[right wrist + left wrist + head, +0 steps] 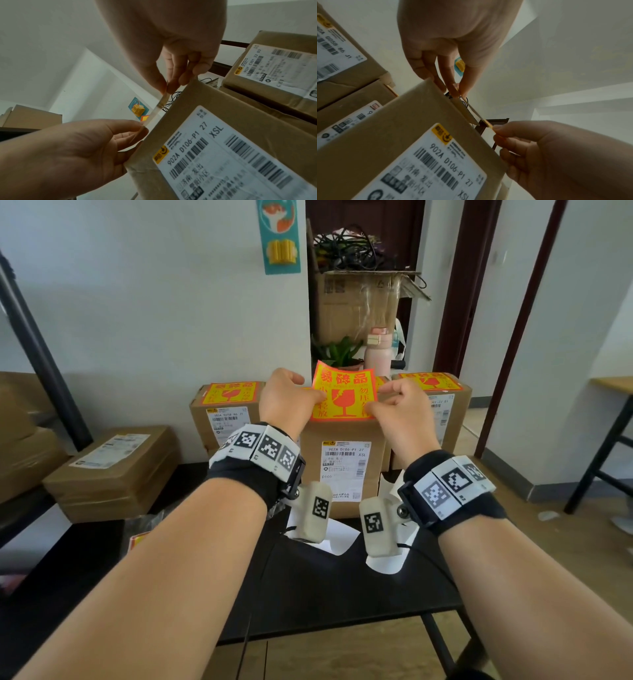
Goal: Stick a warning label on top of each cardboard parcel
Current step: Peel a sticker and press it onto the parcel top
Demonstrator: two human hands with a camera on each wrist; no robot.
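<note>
Both hands hold an orange-and-yellow warning label by its side edges, just above the top of the middle cardboard parcel. My left hand pinches the left edge and my right hand pinches the right edge. The left wrist view shows the label edge-on over the parcel, between my left hand and right hand. The left parcel and the right parcel each carry a label on top.
White backing sheets lie on the black table. Flat parcels are stacked low at the left. Behind stand an open carton of cables, a plant and a pink bottle. A wooden desk is at the right.
</note>
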